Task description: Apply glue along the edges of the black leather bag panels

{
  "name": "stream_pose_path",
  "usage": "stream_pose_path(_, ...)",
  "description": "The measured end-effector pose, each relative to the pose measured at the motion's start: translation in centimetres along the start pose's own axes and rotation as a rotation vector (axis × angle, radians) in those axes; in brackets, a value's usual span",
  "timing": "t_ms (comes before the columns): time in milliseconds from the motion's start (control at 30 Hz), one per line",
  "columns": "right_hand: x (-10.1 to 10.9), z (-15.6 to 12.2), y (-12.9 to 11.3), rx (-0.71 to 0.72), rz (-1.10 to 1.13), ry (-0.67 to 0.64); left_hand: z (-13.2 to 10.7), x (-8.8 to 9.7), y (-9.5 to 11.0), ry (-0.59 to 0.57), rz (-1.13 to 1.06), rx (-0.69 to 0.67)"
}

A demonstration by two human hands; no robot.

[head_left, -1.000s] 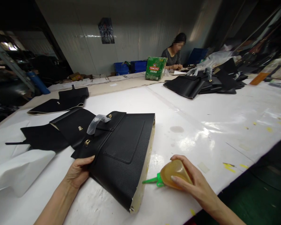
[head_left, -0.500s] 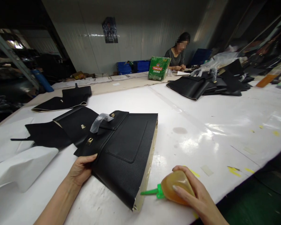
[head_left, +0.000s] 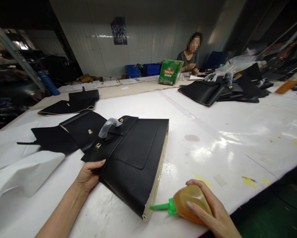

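A black leather bag piece (head_left: pixel 136 155) lies across the white table in front of me, with gold fittings and a handle wrapped in clear plastic (head_left: pixel 108 127). My left hand (head_left: pixel 90 172) grips its near left edge, thumb on top and fingers hidden underneath. In my right hand (head_left: pixel 208 206) is a squeeze bottle (head_left: pixel 191 203) of amber liquid, tilted nearly flat. Its green nozzle tip is at the bag piece's pale raw right edge (head_left: pixel 152 195), close to the near corner. Whether the tip touches that edge, I cannot tell.
More black leather pieces (head_left: pixel 84 132) lie left and behind, beside white sheets (head_left: pixel 26 170). A pile of black bag pieces (head_left: pixel 223 87) sits at the far right. A green carton (head_left: pixel 170 72) stands at the back, near a seated person (head_left: pixel 190 59). Yellow scraps (head_left: pixel 249 181) dot the table.
The view has shifted slightly, so most things sit a little to the right. The bottle's nozzle stays by the near corner of the raw edge. The seated person's hand has risen.
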State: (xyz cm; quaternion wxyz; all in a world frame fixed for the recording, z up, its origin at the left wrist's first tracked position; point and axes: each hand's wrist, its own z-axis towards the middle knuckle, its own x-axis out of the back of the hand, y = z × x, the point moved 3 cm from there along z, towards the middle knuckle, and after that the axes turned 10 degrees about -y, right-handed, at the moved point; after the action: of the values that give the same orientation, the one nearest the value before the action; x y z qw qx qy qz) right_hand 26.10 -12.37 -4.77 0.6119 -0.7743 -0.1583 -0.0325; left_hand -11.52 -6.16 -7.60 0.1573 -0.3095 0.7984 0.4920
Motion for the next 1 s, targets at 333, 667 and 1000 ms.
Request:
stream_pose_path(333,1.0,0.7,0.2,0.038,-0.08,-0.055,-0.2,-0.4,0.1,0.019,-0.024,-0.003)
stream_pose_path(667,0.4,1.4,-0.4,0.045,-0.011,-0.121,-0.2,-0.2,0.2,0.031,-0.053,-0.022)
stream_pose_path(1000,5.2,1.8,0.4,-0.135,1.052,0.197,-1.2,-1.1,1.1,0.051,-0.052,-0.039)
